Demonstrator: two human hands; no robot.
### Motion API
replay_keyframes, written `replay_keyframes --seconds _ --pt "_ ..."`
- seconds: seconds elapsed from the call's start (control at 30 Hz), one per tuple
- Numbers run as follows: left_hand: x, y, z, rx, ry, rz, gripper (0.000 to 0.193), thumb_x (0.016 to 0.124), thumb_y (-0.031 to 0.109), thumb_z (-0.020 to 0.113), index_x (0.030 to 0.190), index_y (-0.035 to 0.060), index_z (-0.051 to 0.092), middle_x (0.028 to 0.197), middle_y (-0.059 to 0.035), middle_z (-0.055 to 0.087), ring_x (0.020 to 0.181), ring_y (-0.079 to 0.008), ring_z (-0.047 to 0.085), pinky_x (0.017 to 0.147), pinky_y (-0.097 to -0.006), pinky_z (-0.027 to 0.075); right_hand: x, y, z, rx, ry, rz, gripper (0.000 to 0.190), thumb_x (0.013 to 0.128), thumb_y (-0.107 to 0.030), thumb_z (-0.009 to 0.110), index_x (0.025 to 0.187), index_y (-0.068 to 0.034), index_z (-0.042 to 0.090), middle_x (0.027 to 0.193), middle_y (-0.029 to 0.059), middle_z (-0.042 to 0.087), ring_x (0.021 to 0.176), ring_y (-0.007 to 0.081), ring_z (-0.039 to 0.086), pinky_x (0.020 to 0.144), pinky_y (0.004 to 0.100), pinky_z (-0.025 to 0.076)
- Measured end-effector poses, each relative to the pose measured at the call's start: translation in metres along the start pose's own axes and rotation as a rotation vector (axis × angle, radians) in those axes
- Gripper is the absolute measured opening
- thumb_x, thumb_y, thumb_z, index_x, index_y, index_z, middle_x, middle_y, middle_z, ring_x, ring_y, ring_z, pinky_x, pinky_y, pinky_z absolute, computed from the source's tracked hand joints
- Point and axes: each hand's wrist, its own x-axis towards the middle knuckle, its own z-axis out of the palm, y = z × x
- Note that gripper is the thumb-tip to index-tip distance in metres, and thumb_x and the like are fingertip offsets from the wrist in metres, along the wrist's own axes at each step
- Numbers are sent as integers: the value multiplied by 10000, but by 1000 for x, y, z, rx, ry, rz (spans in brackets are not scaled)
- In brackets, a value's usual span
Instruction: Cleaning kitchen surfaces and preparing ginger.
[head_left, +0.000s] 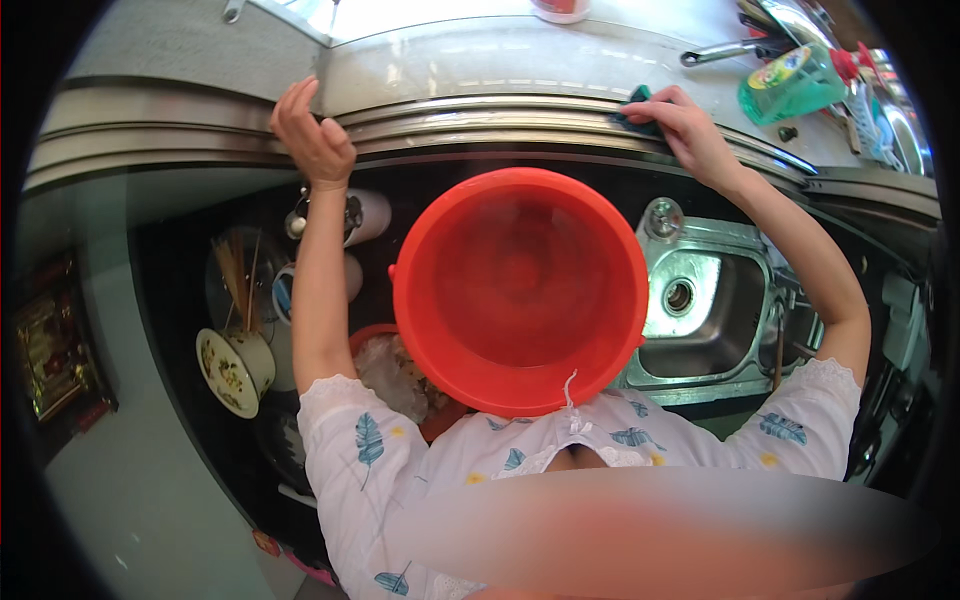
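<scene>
My right hand (694, 139) pinches a dark green cleaning pad (639, 111) against the metal window track (487, 124). Over at the left end of that track, my left hand (311, 139) is raised with nothing in it, thumb apart from the fingers. Whether its fingertips touch the window frame (187, 112) cannot be told. Between my arms, close to my chest, stands a large red plastic bucket (634, 300) with what looks like water inside.
Right of the bucket is a stainless steel sink (705, 225). A green detergent bottle (791, 82) lies tilted on the outer ledge near utensils. Leftward are a floral enamel pot (259, 360), chopsticks (236, 277), a white canister (373, 216) and a red basin (375, 330) holding a plastic bag.
</scene>
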Motion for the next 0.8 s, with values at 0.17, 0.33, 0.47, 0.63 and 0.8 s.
replay_keyframes --seconds 0.17,0.33,0.47,0.63,0.8 --pt "-1 1 3 -31 66 -18 438 966 299 337 1234 7 525 1252 -150 566 1198 -355 479 1039 -482 343 92 -38 71 32 -12 -183 490 777 142 499 1171 -96 669 1018 138 633 999 316 601 888 384 496" --pt "-3 -1 2 -49 107 -42 475 980 342 292 1235 2 503 1274 -162 552 1199 -350 472 1045 -477 321 171 -81 136 78 -55 -292 477 746 125 533 1154 -95 646 1026 116 658 1016 318 600 856 399 509" --pt "-6 0 4 -52 138 -46 477 978 347 287 1233 5 500 1279 -170 548 1205 -353 465 1042 -484 323 216 -110 171 88 -58 -330 445 739 108 534 1128 -86 630 1007 99 678 1009 315 599 850 399 507" --pt "-6 0 1 -31 143 -48 495 968 364 291 1230 -2 495 1285 -182 540 1208 -380 456 1045 -503 325 264 -132 210 128 -45 -410 311 757 10 630 1062 -52 631 923 119 698 1052 335 586 877 428 497" --pt "-2 0 4 -38 139 -52 505 954 367 309 1243 -8 485 1290 -191 533 1210 -386 453 1049 -512 322 291 -148 221 78 -62 -557 201 815 -107 593 1012 -65 593 808 119 678 952 344 597 837 416 486"
